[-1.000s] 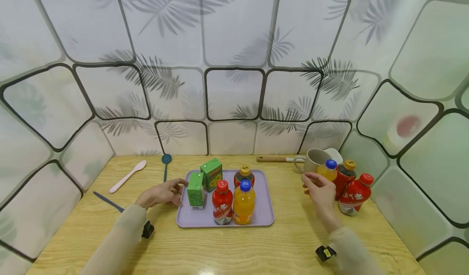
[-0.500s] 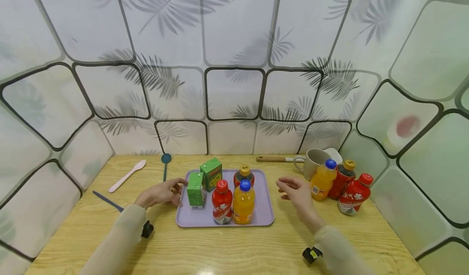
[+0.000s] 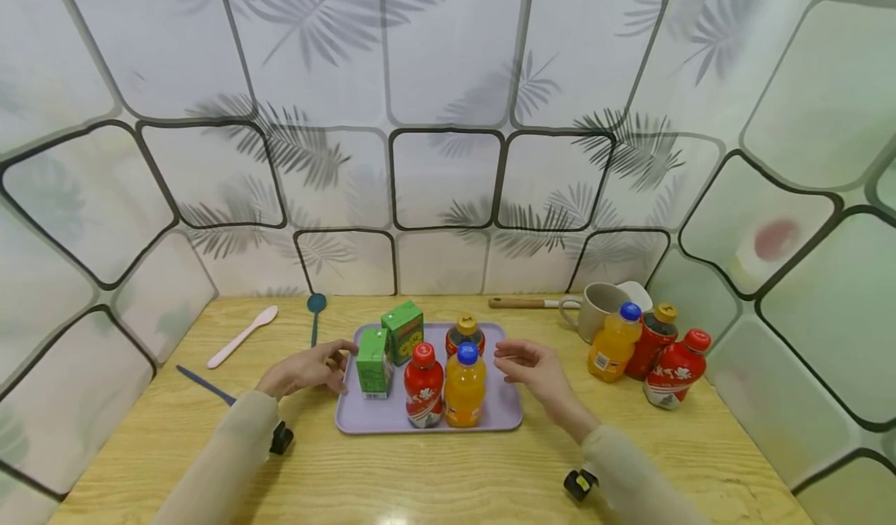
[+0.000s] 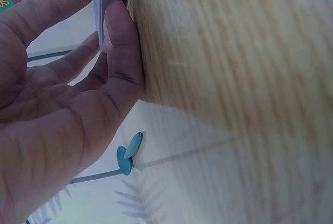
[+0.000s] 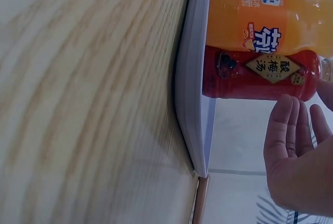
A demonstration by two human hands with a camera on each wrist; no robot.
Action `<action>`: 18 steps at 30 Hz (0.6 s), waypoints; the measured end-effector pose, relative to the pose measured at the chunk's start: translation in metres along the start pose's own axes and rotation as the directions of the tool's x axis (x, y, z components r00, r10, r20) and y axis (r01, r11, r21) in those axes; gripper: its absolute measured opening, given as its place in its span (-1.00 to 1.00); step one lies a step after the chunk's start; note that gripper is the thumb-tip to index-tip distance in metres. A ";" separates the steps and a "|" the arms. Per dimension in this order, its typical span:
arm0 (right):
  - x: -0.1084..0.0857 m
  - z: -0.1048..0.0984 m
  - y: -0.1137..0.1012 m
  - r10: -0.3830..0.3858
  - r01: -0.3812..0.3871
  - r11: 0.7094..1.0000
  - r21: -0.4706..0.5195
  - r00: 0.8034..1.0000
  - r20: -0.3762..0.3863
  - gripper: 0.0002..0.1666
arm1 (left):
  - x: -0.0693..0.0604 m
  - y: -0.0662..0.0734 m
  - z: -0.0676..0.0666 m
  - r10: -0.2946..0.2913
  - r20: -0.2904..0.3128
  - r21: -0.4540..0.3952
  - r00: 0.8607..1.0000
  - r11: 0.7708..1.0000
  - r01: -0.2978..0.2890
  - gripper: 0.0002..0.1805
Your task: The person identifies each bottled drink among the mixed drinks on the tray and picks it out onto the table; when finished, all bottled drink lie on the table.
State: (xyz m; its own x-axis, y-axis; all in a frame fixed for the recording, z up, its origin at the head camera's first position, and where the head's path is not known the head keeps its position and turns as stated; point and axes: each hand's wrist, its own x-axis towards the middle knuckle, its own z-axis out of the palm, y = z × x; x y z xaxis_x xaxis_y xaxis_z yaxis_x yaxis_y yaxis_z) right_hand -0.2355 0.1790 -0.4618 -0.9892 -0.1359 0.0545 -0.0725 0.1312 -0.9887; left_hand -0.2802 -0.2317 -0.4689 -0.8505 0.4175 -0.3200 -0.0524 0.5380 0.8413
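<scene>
A lilac tray (image 3: 500,412) carries two green drink cartons (image 3: 373,363), a red-capped bottle (image 3: 423,389), an orange drink bottle (image 3: 465,391) with a blue cap, and a dark red plum drink bottle (image 5: 260,75) with a yellow cap. At the tray's left side my left hand (image 3: 308,368) pinches the rim, thumb and fingers on either side of it in the left wrist view. My right hand (image 3: 537,371) hovers by the tray's right edge, fingers loosely extended and holding nothing. In the right wrist view it is near the plum drink bottle, apart from it.
More bottles, including an orange one (image 3: 616,344) and a red one (image 3: 675,371), stand at the right beside a beige mug (image 3: 598,311). A wooden-handled utensil (image 3: 521,303) lies behind. Left are a pink spoon (image 3: 241,338), a teal spoon (image 3: 316,307) and a dark blue utensil (image 3: 204,383).
My right hand has moved left from beside the right-hand bottles to the tray's right edge, uncovering the orange bottle there. My left hand has stayed at the tray's left rim.
</scene>
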 end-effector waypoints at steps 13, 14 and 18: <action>0.020 0.013 -0.011 -0.075 0.075 0.994 -0.079 0.997 0.000 -0.47 | -0.001 0.003 0.000 0.003 0.001 -0.020 1.000 1.000 -0.003 -0.24; 0.021 0.015 -0.013 -0.085 0.085 0.993 -0.082 0.996 0.002 -0.47 | -0.001 0.003 0.000 0.004 0.003 -0.019 1.000 1.000 -0.004 -0.24; 0.028 0.021 -0.020 -0.109 0.110 0.990 -0.084 0.994 0.019 -0.49 | -0.001 0.002 0.000 0.007 0.007 -0.019 1.000 1.000 -0.007 -0.24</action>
State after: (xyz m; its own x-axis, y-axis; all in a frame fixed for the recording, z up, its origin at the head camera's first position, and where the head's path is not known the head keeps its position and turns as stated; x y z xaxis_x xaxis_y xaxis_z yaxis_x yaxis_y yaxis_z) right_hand -0.2590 0.1525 -0.4438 -0.9727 -0.1683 0.1595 -0.1918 0.1973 -0.9614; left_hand -0.2794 -0.2310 -0.4665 -0.8470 0.4265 -0.3175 -0.0566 0.5215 0.8514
